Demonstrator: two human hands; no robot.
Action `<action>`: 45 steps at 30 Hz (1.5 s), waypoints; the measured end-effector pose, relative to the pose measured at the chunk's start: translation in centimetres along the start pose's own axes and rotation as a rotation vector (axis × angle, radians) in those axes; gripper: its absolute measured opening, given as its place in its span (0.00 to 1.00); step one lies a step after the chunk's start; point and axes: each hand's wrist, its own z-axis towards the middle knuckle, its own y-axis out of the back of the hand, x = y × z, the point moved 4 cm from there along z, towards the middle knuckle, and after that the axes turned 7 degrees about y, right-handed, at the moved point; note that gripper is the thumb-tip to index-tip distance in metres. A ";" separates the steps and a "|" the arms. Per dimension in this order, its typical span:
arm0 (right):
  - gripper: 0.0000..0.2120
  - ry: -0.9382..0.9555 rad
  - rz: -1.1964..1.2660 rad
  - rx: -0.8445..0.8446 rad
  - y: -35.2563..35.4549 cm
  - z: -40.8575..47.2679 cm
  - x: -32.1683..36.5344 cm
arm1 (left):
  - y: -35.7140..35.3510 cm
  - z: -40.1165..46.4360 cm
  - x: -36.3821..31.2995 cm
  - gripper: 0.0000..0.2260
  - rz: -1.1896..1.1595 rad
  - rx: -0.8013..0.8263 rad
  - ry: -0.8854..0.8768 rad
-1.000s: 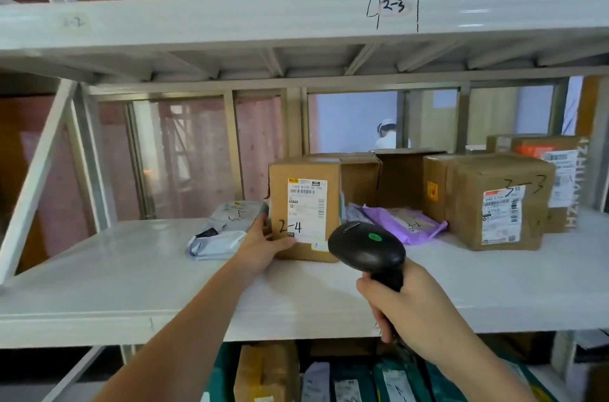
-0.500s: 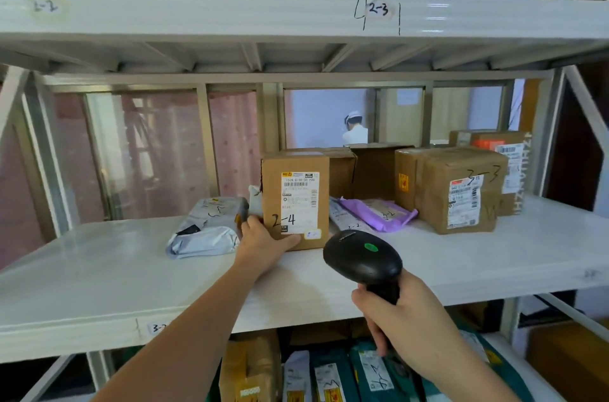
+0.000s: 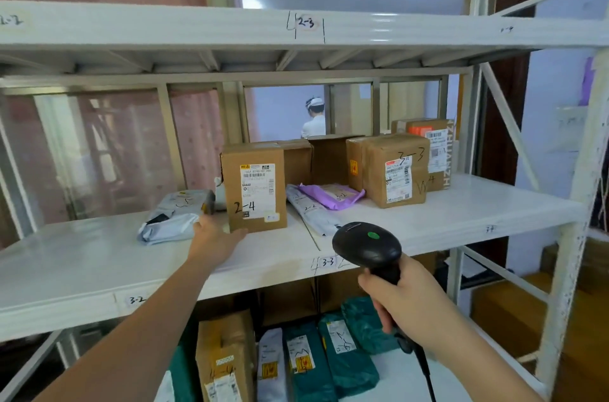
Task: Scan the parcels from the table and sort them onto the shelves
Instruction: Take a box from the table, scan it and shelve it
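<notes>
A parcel stands on the middle shelf [image 3: 82,256], one hand at its base and a scanner in the other.

The white shelf carries the upright cardboard box [image 3: 253,185], marked "2-4", between a grey mailer bag [image 3: 171,220] and a purple mailer [image 3: 333,195]. The left hand [image 3: 214,236] reaches to the box's lower left corner, fingers extended and touching it. The right hand [image 3: 400,299] has its fingers wrapped round the handle of the black scanner [image 3: 367,245], near the shelf's front edge.

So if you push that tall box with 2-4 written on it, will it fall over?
Probably not easily. The cardboard box stands upright and flat on the white shelf, taller than wide, so a high push might tip it. A low push would likely slide it; it looks stiff.
</notes>
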 end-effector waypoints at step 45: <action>0.08 -0.654 -0.068 -0.707 50.2 -19.1 -35.8 | -74.3 -40.1 -38.9 0.32 0.215 1.085 -0.774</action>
